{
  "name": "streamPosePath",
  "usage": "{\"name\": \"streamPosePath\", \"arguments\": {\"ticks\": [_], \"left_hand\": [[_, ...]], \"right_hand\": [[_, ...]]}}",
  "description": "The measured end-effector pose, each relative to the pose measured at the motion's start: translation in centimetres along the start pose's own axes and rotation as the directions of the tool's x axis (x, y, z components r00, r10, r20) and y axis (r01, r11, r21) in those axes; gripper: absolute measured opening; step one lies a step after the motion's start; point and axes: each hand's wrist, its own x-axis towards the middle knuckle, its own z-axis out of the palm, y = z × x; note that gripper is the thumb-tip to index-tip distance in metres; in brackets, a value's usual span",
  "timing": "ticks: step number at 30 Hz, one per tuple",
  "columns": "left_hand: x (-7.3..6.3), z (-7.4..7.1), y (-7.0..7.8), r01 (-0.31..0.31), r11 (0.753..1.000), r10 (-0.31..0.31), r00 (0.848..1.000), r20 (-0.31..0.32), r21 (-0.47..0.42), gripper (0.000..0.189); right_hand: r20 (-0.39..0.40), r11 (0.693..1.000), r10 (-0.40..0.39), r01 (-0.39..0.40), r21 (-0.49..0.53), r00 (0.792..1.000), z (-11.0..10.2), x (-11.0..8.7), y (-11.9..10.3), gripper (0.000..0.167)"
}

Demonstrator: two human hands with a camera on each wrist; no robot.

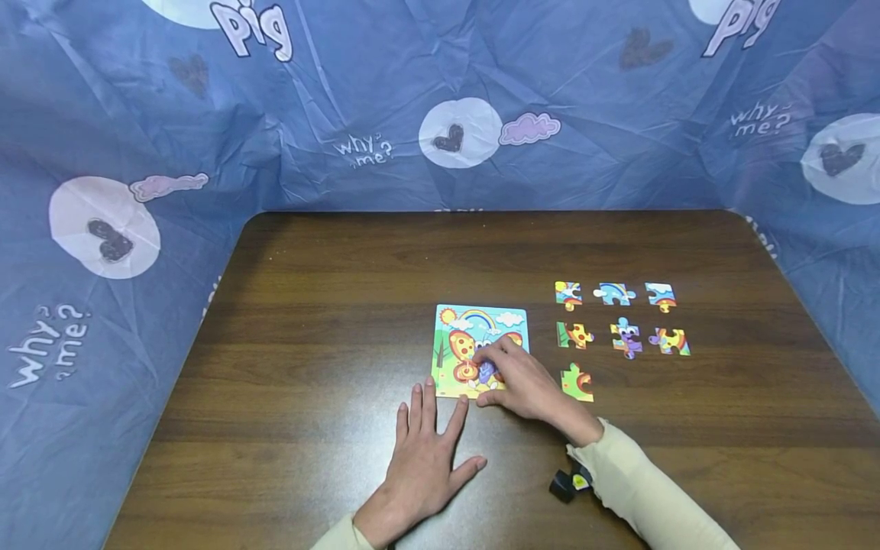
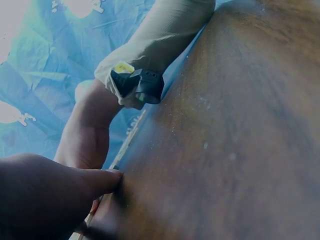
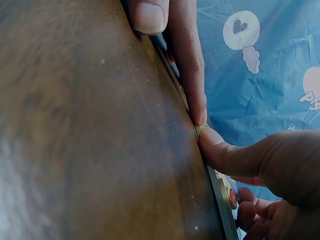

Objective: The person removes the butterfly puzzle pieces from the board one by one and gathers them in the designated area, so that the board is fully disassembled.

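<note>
A square picture puzzle with a butterfly, sun and rainbow lies on the table in the head view. My right hand bends over its lower right part. The index fingertip meets the picture and the thumb is down at the near edge. I cannot tell whether these fingers pinch a piece, as the hand covers that corner. Spread out with straight fingers, my left hand has its fingertips at the puzzle's near left edge. In the right wrist view my right thumb presses at the puzzle's edge, beside a left fingertip.
Several loose jigsaw pieces lie in rows to the right, among them a rainbow piece, a purple piece and a green piece. A small black device sits at my right cuff. Printed blue cloth surrounds the brown table.
</note>
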Motion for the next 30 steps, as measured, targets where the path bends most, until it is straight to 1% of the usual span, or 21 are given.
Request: {"name": "streamPosePath", "arguments": {"ticks": [6,11,17,30], "left_hand": [[0.07,-0.03,-0.03,0.003,1.0,-0.003,1.0,0.012,-0.01,0.079],[0.09,-0.07,-0.02,0.002,1.0,-0.002,1.0,0.011,-0.005,0.079],[0.09,-0.13,-0.01,0.006,1.0,-0.005,1.0,0.023,-0.015,0.078],[0.05,-0.12,-0.02,0.005,1.0,-0.005,1.0,0.012,-0.009,0.078]], "right_hand": [[0.002,1.0,0.016,-0.016,0.022,1.0,-0.03,0.05,-0.2,0.052],[-0.013,1.0,0.006,-0.006,0.008,1.0,-0.07,0.01,-0.38,0.052],[-0.012,1.0,0.008,-0.008,0.0,1.0,-0.29,-0.03,-0.83,0.052],[-0.003,0.999,-0.036,0.036,-0.034,0.999,-0.58,-0.05,-0.85,0.049]]}}
